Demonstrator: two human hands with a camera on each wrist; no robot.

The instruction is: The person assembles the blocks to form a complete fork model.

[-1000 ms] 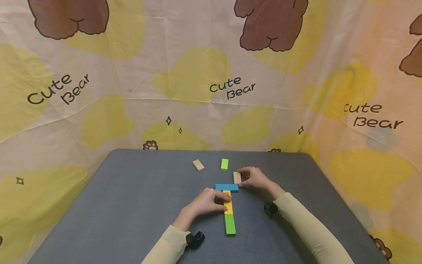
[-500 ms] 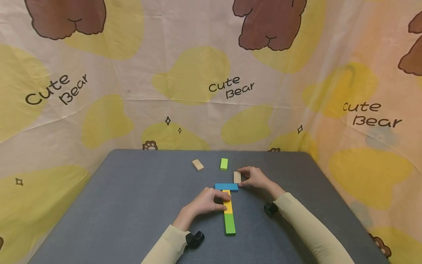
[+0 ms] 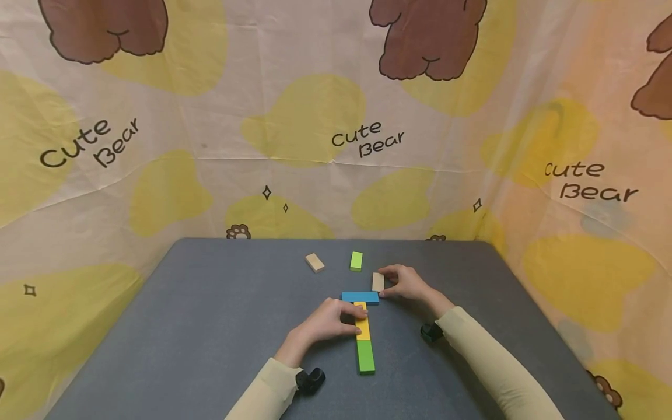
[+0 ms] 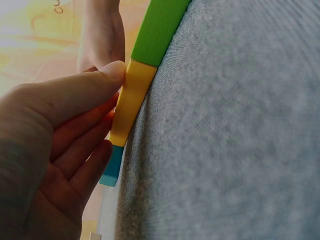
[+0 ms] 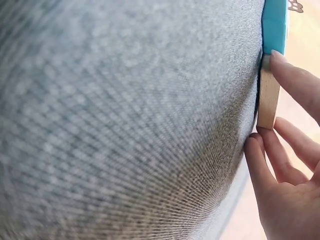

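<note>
A yellow block [image 3: 363, 326] lies end to end with a green block [image 3: 366, 357] on the grey table. A blue block [image 3: 360, 298] lies crosswise at its far end. My left hand [image 3: 328, 319] rests its thumb and fingertips on the top of the yellow block, as the left wrist view [image 4: 65, 115] also shows. At the blue block's right end stretches a plain wooden block [image 3: 378, 282], pointing away. My right hand [image 3: 410, 284] pinches it lengthwise, thumb by the blue block and fingers at the far end; the right wrist view shows this wooden block [image 5: 268, 97] flat on the cloth.
Farther back lie a light green block [image 3: 356, 261] and another plain wooden block [image 3: 315, 262], apart from the joined blocks. The grey table [image 3: 220, 326] ends at a patterned curtain [image 3: 294, 128] behind and at the sides.
Both hands and the blocks stay in place. The head view has only shifted very slightly.
</note>
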